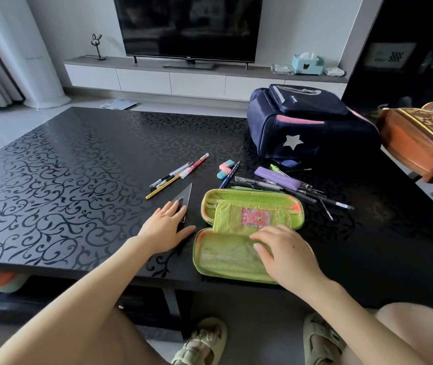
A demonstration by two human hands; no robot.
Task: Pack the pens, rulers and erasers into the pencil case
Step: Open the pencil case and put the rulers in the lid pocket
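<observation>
A green pencil case (239,206) lies open flat on the black table (78,180), near its front edge. My right hand (286,254) rests in the case's near half, fingers spread over clear rulers lying inside. My left hand (166,227) lies flat on a clear triangle ruler (185,197) just left of the case. Beyond the triangle lie a few pens and a yellow pencil (177,175). A pink-and-teal eraser (225,168) and a blue pencil (229,175) sit behind the case. More pens (289,192) and a purple box (277,177) lie to the right.
A navy backpack (307,122) with a silver star stands at the table's back right. A wooden zither (420,143) juts in from the right edge. A TV (187,27) on a low cabinet stands behind. My sandalled feet (204,341) are below the table.
</observation>
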